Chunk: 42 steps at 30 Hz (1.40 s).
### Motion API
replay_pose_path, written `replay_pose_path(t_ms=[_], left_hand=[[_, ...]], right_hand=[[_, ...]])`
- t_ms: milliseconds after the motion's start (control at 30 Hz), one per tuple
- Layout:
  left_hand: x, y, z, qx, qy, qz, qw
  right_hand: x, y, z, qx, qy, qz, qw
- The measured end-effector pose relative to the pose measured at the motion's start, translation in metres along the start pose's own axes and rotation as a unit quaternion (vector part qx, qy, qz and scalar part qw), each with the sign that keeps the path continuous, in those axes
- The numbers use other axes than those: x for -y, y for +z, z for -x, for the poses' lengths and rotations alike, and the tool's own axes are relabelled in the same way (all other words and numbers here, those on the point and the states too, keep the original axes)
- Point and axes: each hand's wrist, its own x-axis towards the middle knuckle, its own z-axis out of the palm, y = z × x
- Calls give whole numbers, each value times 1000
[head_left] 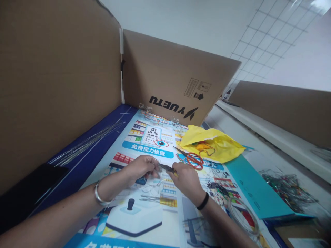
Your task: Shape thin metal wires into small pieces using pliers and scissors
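Note:
My right hand (187,181), a black band on its wrist, is closed around a pair of pliers (167,167) with dark pointed jaws. Those jaws reach left to the fingertips of my left hand (144,167), which wears a silver bangle. Its fingers are pinched on a thin wire (159,181); loops of it seem to hang below, though the exact shape is blurred. Just beyond my right hand lie scissors (193,160) with orange handles, blades pointing left.
A yellow bag (219,141) with orange items lies behind the scissors. Straight wires (88,143) rest at left, and a wire coil (243,217) sits at right. Tangled wire pieces (287,187) pile farther right. Cardboard walls (165,75) stand behind and left of the printed poster.

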Motion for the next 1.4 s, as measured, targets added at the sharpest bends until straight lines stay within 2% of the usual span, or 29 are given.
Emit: replay_pose_path(t_ms=[200,400,733,1400], left_hand=[[-2,6,1,-53,-20,7,998],[3,5,-3,-73,-8,-17,997],[6,2,-5,-83,-13,-23,996],[9,4,-3,-88,0,-14,996]], right_hand=[[0,0,0,-4,-4,-3,1000],[-1,-2,0,-23,-22,18,999],[1,-5,2,-78,-36,101,991],[3,-1,4,-109,-37,79,990]])
